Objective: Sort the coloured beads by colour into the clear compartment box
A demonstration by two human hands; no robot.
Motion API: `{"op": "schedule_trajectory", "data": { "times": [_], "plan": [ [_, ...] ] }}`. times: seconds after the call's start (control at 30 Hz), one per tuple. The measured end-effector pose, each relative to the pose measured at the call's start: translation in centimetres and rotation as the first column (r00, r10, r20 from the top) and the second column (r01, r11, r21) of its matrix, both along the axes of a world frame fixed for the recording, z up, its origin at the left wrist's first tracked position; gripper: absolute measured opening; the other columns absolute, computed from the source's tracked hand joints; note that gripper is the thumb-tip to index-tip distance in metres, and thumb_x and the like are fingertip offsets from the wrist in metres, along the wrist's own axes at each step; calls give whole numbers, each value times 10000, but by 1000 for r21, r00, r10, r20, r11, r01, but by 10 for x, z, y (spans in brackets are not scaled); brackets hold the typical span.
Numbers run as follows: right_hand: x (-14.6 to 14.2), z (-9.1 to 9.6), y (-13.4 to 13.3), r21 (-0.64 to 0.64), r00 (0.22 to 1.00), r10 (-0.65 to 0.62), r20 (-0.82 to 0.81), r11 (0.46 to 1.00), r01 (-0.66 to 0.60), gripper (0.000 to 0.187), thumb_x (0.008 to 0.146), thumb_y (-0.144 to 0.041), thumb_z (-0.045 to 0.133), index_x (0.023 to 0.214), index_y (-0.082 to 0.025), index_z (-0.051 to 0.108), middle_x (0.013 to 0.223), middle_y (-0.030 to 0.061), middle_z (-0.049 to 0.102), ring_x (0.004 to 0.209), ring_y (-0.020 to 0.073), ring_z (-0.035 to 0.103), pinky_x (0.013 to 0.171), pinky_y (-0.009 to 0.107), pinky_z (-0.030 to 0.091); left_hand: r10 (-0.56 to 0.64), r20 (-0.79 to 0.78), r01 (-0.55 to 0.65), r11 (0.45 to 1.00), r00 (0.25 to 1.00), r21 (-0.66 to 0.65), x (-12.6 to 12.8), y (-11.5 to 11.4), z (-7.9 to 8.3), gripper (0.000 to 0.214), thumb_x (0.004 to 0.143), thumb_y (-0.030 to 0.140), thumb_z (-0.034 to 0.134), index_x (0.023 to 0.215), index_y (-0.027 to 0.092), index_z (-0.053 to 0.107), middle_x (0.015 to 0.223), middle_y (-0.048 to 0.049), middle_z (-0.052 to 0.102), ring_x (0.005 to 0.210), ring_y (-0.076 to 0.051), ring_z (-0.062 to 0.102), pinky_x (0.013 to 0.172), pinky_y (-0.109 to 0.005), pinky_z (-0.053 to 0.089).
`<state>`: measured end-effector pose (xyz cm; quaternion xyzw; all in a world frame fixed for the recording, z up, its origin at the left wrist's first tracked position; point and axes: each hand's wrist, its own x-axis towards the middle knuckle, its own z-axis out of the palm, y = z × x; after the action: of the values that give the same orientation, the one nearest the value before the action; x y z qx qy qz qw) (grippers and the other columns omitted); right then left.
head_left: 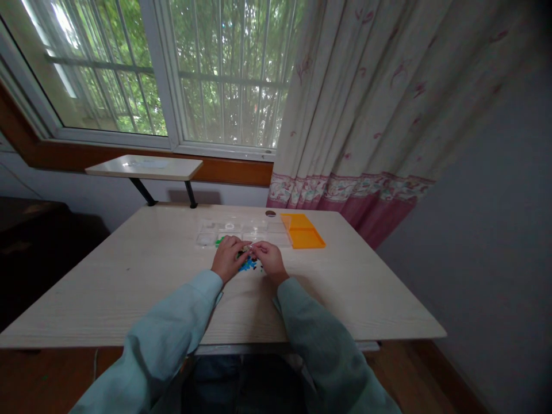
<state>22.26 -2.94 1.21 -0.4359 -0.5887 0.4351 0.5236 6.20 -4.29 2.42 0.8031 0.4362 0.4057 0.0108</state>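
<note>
Head view: small blue pieces (247,265) lie just nearside of the clear tray (280,237), probably light and stiff, best pinched edgewise. Around them, left hand (229,257) and right hand (269,259) have fingertips drawn close; anything held, I cannot tell.

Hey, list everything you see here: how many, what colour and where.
Small pieces: too many to count, blue, green, dark, around the hands
Compartment box: 1, clear, beyond the hands
Flat plastic piece: 1, orange, box's right end
Disc: 1, dark, table's far edge
Table: 1, pale wood, centre
Shelf: 1, pale, table's far left
Window: 1, white-framed, behind
Curtain: 1, cream and pink, right of window
Wall: grey, right
Furniture: dark, far left
Floor: brown, below
Sleeves: 2, pale green, foreground
Left hand: 1, bare, by pieces
Right hand: 1, bare, by pieces
</note>
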Motion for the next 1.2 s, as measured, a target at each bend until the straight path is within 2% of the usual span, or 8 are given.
{"op": "schedule_trajectory", "data": {
  "times": [0.33,0.53,0.63,0.7,0.8,0.87,1.0,1.2],
  "plan": [
    [2,-6,4,74,995,39,92,996,-46,271,784,-437,563,743,-199,686,605,-11,619,555,127,572,528,227,465,-10,63,6,998,998,57,-5,6,-8,210,879,362,535,948,265,707,798,-53,608,839,-206,509,760,-355,431],
    [5,-3,0,161,964,10,265,985,-55,307,864,-413,473,808,-212,699,709,5,670,622,138,593,594,242,465,-32,49,29,998,998,51,-6,6,-6,229,889,361,520,975,277,715,804,-58,631,835,-207,509,751,-352,434],
    [10,4,-2,272,906,-40,422,959,-84,254,877,-348,490,896,-224,711,833,22,700,773,155,615,720,263,463,-23,48,22,999,999,29,-9,7,-5,244,895,371,508,1008,286,708,812,-54,623,842,-205,508,766,-353,429],
    [15,9,-2,348,828,-76,555,926,-148,190,849,-302,556,904,-224,721,855,29,699,838,162,599,809,281,435,17,68,-19,1000,998,25,-14,10,-5,251,898,378,500,1007,287,708,804,-50,614,833,-202,509,778,-357,422],
    [21,11,0,373,702,-82,708,887,-273,115,802,-273,638,842,-237,740,861,29,682,879,165,573,858,295,396,137,101,-140,990,985,24,-24,16,-7,278,906,390,478,1000,271,711,800,-51,600,830,-204,506,784,-362,410],
    [24,9,2,366,646,-83,758,875,-316,106,773,-279,680,852,-258,747,908,31,666,918,172,554,866,301,385,216,113,-220,975,970,18,-30,20,-8,306,912,403,458,997,256,713,819,-55,597,844,-210,504,784,-365,406],
    [26,1,4,336,605,-46,795,863,-377,153,736,-288,729,887,-298,747,956,25,646,948,180,527,878,311,374,313,123,-315,949,942,1,-37,24,-10,340,920,414,427,974,243,715,851,-57,596,862,-219,509,809,-375,399],
    [26,-2,4,329,559,-65,827,861,-387,145,768,-299,704,909,-315,738,964,29,634,974,191,506,875,325,367,357,117,-359,933,927,0,-39,27,-13,334,928,381,409,977,246,711,854,-64,593,868,-223,506,826,-384,388]
  ]
}}
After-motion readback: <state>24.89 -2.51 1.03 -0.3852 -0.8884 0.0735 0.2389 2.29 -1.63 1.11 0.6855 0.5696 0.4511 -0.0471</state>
